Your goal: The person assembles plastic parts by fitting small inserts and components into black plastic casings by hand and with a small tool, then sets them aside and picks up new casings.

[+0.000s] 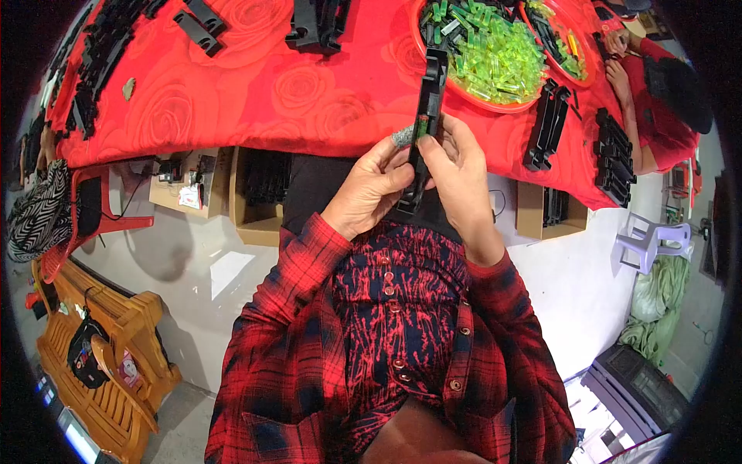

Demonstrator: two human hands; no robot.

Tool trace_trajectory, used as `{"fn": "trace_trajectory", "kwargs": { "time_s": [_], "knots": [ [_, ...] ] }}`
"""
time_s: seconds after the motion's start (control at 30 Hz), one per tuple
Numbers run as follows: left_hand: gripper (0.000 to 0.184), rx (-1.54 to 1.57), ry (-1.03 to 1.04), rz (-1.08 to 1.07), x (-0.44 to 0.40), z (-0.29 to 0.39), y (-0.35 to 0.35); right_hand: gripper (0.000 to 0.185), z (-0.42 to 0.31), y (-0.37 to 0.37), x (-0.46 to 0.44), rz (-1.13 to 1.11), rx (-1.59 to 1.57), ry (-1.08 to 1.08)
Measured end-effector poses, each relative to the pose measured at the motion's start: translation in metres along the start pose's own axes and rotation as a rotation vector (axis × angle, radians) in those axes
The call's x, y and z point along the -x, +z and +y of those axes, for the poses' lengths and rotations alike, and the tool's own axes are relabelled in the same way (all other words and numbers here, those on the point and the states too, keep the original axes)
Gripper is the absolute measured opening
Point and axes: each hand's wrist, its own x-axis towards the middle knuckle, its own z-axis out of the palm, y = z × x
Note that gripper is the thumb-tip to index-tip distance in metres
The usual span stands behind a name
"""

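Observation:
A long black plastic part (433, 81), shaped like a spirit level body, stands nearly upright in front of me at the table edge. My left hand (365, 188) grips its lower left side, fingers curled, with a grey wrap (403, 137) on one finger. From the other side my right hand (457, 166) closes on it, the thumb pressed on its face near a small green piece (422, 126) in a slot. Beyond the part stands a red-rimmed basin (488, 106) heaped with clear yellow-green and dark green pieces.
More black parts lie on the red tablecloth (301, 85): a stack (547, 124) at right, another (614, 158) by the corner, one (318, 27) at the back. A second basin (576, 77) holds similar pieces. Cardboard boxes (259, 232) stand below. A person in red (665, 124) works at right.

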Motion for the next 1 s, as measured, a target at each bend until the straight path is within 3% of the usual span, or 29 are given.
{"fn": "trace_trajectory", "kwargs": {
  "time_s": [0.1, 0.2, 0.27, 0.3, 0.47, 0.7, 1.0],
  "knots": [
    [0.050, -0.027, 0.019, -0.032, 0.000, -0.004, -0.002, 0.036, 0.014, 0.003, -0.004, 0.057, 0.001, -0.053],
    [0.056, -0.112, 0.017, -0.032, -0.001, -0.005, -0.004, 0.029, 0.021, 0.002, -0.009, 0.105, 0.138, -0.121],
    [0.058, -0.154, 0.015, -0.015, -0.001, -0.004, -0.003, 0.033, 0.004, 0.004, -0.007, 0.151, 0.151, 0.099],
    [0.059, -0.196, 0.012, 0.001, -0.001, -0.004, -0.003, 0.033, 0.000, 0.005, -0.006, 0.151, 0.151, 0.100],
    [0.066, -0.172, 0.016, -0.013, 0.004, 0.000, 0.005, 0.021, 0.001, 0.002, -0.007, 0.104, -0.106, 0.137],
    [0.066, -0.196, 0.041, -0.010, 0.003, -0.002, 0.002, 0.019, 0.005, 0.006, -0.012, 0.077, -0.129, 0.029],
    [0.063, -0.216, -0.027, -0.026, 0.004, -0.007, 0.001, 0.019, 0.007, 0.010, -0.009, 0.140, 0.118, 0.102]
  ]
}}
